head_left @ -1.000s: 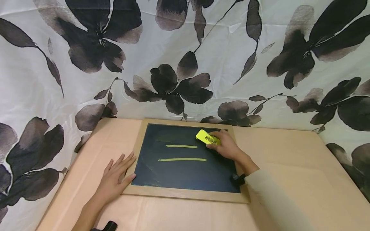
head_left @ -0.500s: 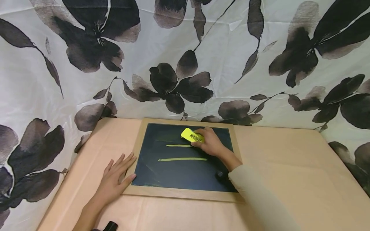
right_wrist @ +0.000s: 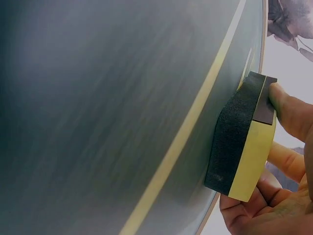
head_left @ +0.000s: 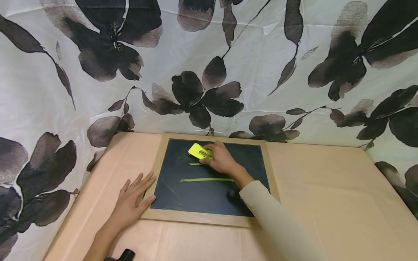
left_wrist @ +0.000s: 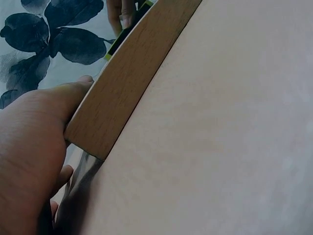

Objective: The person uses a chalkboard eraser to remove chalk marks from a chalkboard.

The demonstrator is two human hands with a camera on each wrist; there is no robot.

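Observation:
A wood-framed chalkboard (head_left: 199, 195) lies on the table, bearing yellow lines. My right hand (head_left: 222, 159) grips a yellow eraser (head_left: 200, 151) between thumb and fingers, over the upper part of the board. The upper yellow line (head_left: 195, 164) shows only as a short stub left of that hand. Below it runs a longer yellow line (head_left: 205, 179). In the right wrist view the eraser's dark felt pad (right_wrist: 235, 132) faces the board. My left hand (head_left: 132, 203) rests with spread fingers at the frame's left side; its thumb lies on the wooden edge (left_wrist: 117, 93) in the left wrist view.
The light tan tabletop (head_left: 326, 188) extends around the board. A white floral cloth (head_left: 254, 72) hangs right behind the table's back edge. A black wrist device (head_left: 126, 255) sits at the left wrist.
My right hand has slid left across the board with the eraser. More of the upper line's right part is now covered or gone. The left hand has stayed in place.

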